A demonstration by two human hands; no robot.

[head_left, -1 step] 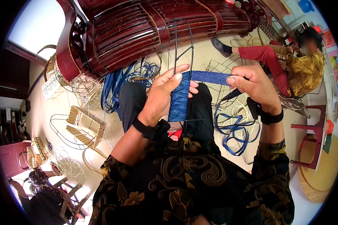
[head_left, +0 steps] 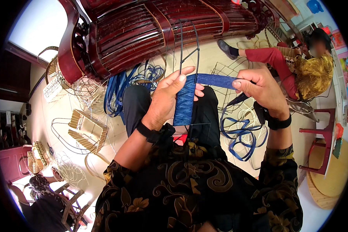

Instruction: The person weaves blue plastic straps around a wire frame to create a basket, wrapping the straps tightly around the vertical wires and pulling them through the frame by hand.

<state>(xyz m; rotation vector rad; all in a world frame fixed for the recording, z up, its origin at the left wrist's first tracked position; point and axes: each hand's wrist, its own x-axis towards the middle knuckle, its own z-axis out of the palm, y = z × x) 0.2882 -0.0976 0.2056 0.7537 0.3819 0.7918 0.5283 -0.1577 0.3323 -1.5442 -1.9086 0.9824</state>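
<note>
Above my lap stands a dark wire frame (head_left: 197, 57) with a tall looped top, its lower part wrapped in slanting layers of blue woven strip. My left hand (head_left: 167, 94) grips the wrapped part (head_left: 185, 106), thumb on the near face and fingertips showing at its right edge. From the upper end of the wrapping a flat blue strip (head_left: 216, 80) runs taut to the right. My right hand (head_left: 259, 86) pinches that strip between thumb and fingers. Its loose tail drops below the hand to blue coils (head_left: 239, 139) on the floor.
A dark red wooden bench (head_left: 127, 36) spans the far side. Blue strip bundles (head_left: 118, 92), a half-woven basket (head_left: 88, 131) and pale cord (head_left: 71, 168) lie on the left. One person in red trousers (head_left: 272, 65) sits at right; another person (head_left: 42, 197) is lower left. A red stool (head_left: 324, 141) stands right.
</note>
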